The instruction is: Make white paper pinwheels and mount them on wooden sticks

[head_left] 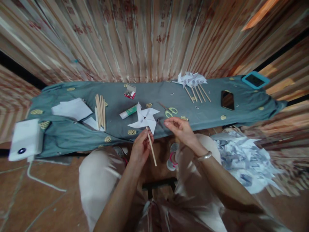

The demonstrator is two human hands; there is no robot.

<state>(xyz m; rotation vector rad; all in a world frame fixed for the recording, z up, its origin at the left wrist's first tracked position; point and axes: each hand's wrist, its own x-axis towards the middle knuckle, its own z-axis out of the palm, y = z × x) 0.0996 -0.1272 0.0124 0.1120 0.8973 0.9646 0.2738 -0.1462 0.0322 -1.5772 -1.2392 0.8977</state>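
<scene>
A white paper pinwheel [150,121] on a thin wooden stick stands in front of me above the near edge of the table, with a small shiny pin at its centre. My left hand [140,147] is closed round the stick just below the blades. To the right, my right hand [180,129] hovers apart from the pinwheel, its fingers loosely stretched and nothing visible in them. Just beyond that hand lie green-handled scissors [171,111]. Behind the pinwheel is a green and white glue stick [129,111], partly covered by a blade.
On the cloth-covered table [116,106] are paper sheets [72,109], wooden sticks [100,111], an opened small box of pins [130,92], several pinwheels [191,79] and a phone [227,100]. A blue-framed device [256,80] sits far right. Heaped paper pieces [246,158] lie below right.
</scene>
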